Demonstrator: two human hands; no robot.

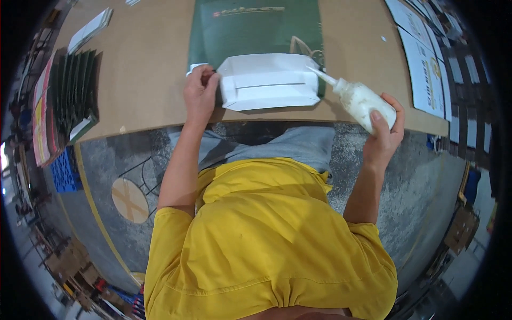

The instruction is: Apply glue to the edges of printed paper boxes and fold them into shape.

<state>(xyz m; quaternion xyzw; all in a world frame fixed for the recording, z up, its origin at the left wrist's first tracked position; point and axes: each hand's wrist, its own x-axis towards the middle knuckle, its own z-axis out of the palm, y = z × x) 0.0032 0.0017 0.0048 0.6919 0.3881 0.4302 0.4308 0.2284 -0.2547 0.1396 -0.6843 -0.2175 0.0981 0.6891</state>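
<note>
A green paper bag lies flat on the brown table, its white bottom folded open toward me. My right hand is wrapped round a squeeze bottle of whitish contents, probably glue. The bottle tilts left, and its thin nozzle tip reaches over the right end of the white bottom. At the left end of that bottom, my left hand is closed with curled fingertips together. Whatever is between those fingertips, if anything, is hidden. Pale cord handles show on the bag's right side.
Folded green bags stand in a row at the table's left edge, beside red-and-white striped material. White printed sheets lie along the right edge. A round-topped stool and a blue crate are on the floor to the left.
</note>
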